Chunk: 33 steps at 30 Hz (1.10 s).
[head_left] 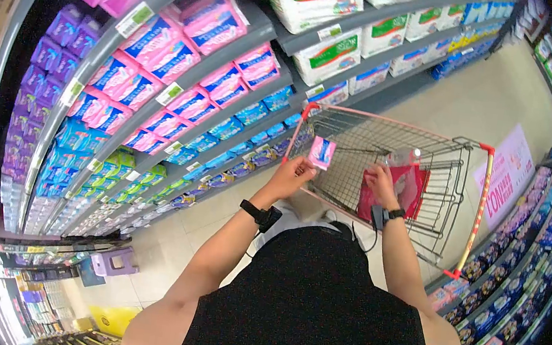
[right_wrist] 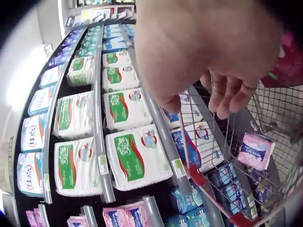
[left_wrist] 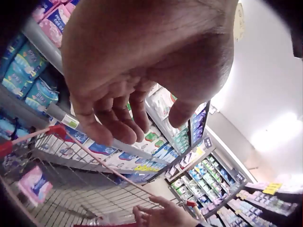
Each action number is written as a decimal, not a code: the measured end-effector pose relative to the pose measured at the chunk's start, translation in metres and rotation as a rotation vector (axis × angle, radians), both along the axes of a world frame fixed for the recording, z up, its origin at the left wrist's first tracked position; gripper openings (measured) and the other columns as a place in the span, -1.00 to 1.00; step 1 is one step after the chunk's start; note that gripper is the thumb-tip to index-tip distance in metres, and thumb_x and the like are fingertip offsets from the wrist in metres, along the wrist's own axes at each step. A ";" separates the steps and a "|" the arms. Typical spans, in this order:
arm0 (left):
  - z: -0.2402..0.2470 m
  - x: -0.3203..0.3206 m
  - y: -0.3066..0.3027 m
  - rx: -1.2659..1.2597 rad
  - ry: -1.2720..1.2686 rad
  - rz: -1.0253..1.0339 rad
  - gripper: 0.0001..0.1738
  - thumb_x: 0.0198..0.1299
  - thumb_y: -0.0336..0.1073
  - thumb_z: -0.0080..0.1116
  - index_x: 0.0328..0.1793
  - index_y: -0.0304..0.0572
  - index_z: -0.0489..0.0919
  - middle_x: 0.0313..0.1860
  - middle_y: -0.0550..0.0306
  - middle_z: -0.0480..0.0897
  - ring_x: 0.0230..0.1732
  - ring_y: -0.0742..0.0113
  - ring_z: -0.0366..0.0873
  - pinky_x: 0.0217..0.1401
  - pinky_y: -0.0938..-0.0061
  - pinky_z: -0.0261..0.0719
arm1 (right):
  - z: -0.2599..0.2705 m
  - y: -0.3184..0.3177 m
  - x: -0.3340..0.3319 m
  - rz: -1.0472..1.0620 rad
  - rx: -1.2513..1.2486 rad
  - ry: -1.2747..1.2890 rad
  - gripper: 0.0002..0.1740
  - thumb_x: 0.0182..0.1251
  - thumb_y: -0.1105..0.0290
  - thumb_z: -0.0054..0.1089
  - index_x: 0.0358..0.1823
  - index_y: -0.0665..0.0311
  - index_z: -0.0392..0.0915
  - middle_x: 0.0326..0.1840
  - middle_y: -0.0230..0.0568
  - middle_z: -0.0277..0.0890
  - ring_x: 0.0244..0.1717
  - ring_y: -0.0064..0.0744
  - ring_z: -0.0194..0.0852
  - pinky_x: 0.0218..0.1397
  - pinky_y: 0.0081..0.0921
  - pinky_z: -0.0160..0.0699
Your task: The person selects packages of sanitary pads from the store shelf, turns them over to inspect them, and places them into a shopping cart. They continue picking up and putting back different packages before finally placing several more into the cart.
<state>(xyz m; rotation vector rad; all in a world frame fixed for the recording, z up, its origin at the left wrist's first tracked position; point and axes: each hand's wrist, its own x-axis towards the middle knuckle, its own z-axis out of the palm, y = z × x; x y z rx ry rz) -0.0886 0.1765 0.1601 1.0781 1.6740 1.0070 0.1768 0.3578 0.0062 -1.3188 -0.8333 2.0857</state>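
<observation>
A pink and blue packet of sanitary pads (head_left: 322, 152) is at the front end of the wire shopping cart (head_left: 379, 120), just beyond the fingers of my left hand (head_left: 291, 178). The left wrist view shows this packet (left_wrist: 35, 185) apart from the hand, whose fingers are loosely bent around nothing. My right hand (head_left: 380, 178) hovers over the red bag (head_left: 401, 188) in the cart, its fingers relaxed. In the right wrist view those fingers (right_wrist: 227, 97) hold nothing, and the packet (right_wrist: 255, 151) shows against the cart wires.
Shelves on the left carry pink pad packs (head_left: 160, 48) and large white packs (head_left: 328, 55). A clear bottle (head_left: 403, 155) lies beside the red bag. The cart's handle (head_left: 482, 205) is at the right, near another stocked shelf (head_left: 512, 270). A pink poster (head_left: 507, 170) lies on the floor.
</observation>
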 end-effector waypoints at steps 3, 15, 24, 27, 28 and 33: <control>0.020 -0.013 0.005 -0.033 0.002 0.002 -0.73 0.38 -0.16 0.22 0.01 -0.17 0.56 -0.27 0.28 0.58 -0.29 0.51 0.48 -0.23 0.54 0.53 | -0.014 -0.002 0.026 -0.071 -0.019 0.051 -0.66 0.45 0.17 0.16 0.10 0.16 0.41 -0.21 -0.33 0.54 -0.33 -0.50 0.52 -0.29 -0.51 0.49; 0.040 -0.040 0.030 0.068 0.125 -0.115 -0.69 0.33 -0.15 0.28 0.03 -0.19 0.57 -0.26 0.23 0.60 -0.26 0.47 0.50 -0.12 0.47 0.51 | 0.007 0.012 -0.009 0.050 0.022 0.112 -0.79 0.44 0.18 0.13 -0.12 0.14 0.55 -0.24 -0.37 0.61 -0.32 -0.52 0.54 -0.26 -0.53 0.48; 0.017 -0.116 -0.016 0.150 0.097 0.001 -0.70 0.32 -0.14 0.29 -0.01 -0.18 0.58 -0.30 0.23 0.59 -0.27 0.45 0.51 -0.16 0.46 0.51 | 0.188 0.020 -0.163 0.347 0.516 0.472 -0.70 0.48 0.22 0.16 0.02 0.30 0.61 0.08 -0.18 0.66 0.09 -0.42 0.60 0.08 -0.49 0.53; 0.011 -0.142 -0.038 0.135 0.073 0.064 -0.70 0.35 -0.14 0.26 0.00 -0.19 0.58 -0.28 0.23 0.61 -0.26 0.45 0.51 -0.15 0.47 0.52 | 0.242 0.018 -0.216 0.499 0.700 0.422 -0.67 0.47 0.28 0.19 0.12 0.33 0.58 0.12 -0.17 0.65 0.16 -0.44 0.57 0.12 -0.47 0.53; 0.014 -0.148 -0.045 0.121 0.073 0.076 -0.70 0.37 -0.13 0.24 0.01 -0.19 0.58 -0.26 0.22 0.62 -0.26 0.45 0.52 -0.15 0.47 0.52 | 0.261 0.016 -0.233 0.547 0.756 0.389 -0.65 0.46 0.31 0.20 0.16 0.34 0.57 0.13 -0.17 0.64 0.18 -0.45 0.56 0.14 -0.46 0.53; 0.004 -0.179 -0.071 0.129 0.051 0.139 -0.70 0.40 -0.13 0.20 0.04 -0.21 0.57 -0.24 0.21 0.64 -0.23 0.44 0.55 -0.16 0.46 0.53 | 0.335 -0.004 -0.321 0.643 1.053 0.434 -0.53 0.40 0.41 0.25 0.31 0.36 0.46 0.28 -0.16 0.54 0.26 -0.40 0.49 0.22 -0.42 0.52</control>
